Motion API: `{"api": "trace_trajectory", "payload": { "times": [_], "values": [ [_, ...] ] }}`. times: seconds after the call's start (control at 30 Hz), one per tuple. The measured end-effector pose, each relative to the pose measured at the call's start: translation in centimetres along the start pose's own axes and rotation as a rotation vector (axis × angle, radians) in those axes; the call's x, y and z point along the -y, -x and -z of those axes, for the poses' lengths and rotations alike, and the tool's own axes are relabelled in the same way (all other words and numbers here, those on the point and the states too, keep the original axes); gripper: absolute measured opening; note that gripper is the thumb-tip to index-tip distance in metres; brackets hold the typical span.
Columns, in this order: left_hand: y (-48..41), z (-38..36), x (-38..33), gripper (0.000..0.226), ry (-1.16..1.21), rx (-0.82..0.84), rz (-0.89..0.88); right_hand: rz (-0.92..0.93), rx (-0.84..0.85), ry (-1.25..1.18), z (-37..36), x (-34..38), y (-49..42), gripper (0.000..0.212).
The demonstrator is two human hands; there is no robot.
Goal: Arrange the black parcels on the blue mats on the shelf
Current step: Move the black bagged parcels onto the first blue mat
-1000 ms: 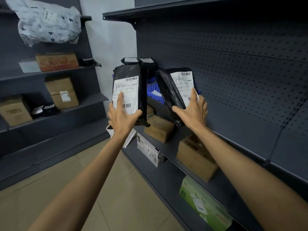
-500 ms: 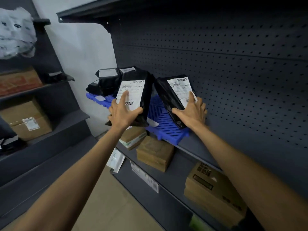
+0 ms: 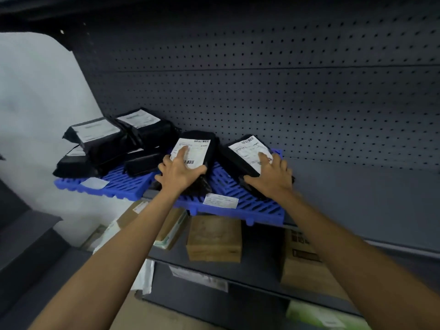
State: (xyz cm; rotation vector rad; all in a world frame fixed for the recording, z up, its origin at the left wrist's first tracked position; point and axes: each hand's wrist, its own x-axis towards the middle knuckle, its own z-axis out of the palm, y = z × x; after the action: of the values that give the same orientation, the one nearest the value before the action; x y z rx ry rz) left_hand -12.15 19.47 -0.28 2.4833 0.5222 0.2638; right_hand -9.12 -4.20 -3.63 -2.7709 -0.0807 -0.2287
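Observation:
Two blue slatted mats (image 3: 252, 206) lie side by side on the grey shelf. My left hand (image 3: 179, 172) grips a black parcel (image 3: 209, 148) with a white label, resting on the right mat's left part. My right hand (image 3: 270, 177) grips a second black parcel (image 3: 234, 158) with a white label, lying tilted on the same mat further right. A pile of several black parcels (image 3: 107, 144) sits on the left mat (image 3: 119, 184) against the pegboard.
The grey pegboard back wall (image 3: 285, 91) rises behind the mats. Bare shelf (image 3: 357, 194) extends to the right of the mats. Cardboard boxes (image 3: 214, 236) stand on the shelf below. A loose white label (image 3: 221, 200) lies on the right mat's front.
Both hands have brought the two black parcels from upright in front of the shelf down onto the right blue mat. The view has moved closer and higher.

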Motion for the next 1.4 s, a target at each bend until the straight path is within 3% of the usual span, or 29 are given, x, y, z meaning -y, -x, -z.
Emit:
{"api": "trace_trajectory", "payload": {
  "times": [0.27,0.43,0.53,0.67,1.0,1.23,1.3,1.4],
  "values": [
    [-0.8,0.3,1.6,0.076,-0.108,0.2,-0.267,-0.001,-0.002,0.072,1.0,1.3,2.6,0.078],
    [0.4,1.0,-0.8,0.055,-0.271,-0.005,-0.655,0.12,-0.095,0.108,3.7,0.4,6.0,0.049],
    [2.7,0.2,-4.4,0.048,-0.168,-0.066,-0.903,0.108,-0.236,0.113,6.0,-2.0,8.6,0.035],
    [7.1,-2.6,-8.7,0.039,-0.022,-0.088,-1.096,0.03,-0.401,0.152,8.8,-6.5,13.0,0.03],
    [21.8,-10.2,-21.7,0.032,0.13,0.06,-1.302,-0.322,-0.528,0.296,17.4,-22.3,28.1,0.027],
    [35.8,-17.0,-32.1,0.033,0.168,0.169,-1.406,-0.541,-0.523,0.346,24.1,-34.9,39.9,0.03],
    [38.1,-18.1,-33.6,0.033,0.157,0.171,-1.405,-0.558,-0.517,0.355,25.3,-37.6,40.8,0.032],
    [37.1,-17.2,-32.7,0.034,0.14,0.126,-1.303,-0.438,-0.502,0.311,25.0,-37.6,37.5,0.03]
  ]
}}
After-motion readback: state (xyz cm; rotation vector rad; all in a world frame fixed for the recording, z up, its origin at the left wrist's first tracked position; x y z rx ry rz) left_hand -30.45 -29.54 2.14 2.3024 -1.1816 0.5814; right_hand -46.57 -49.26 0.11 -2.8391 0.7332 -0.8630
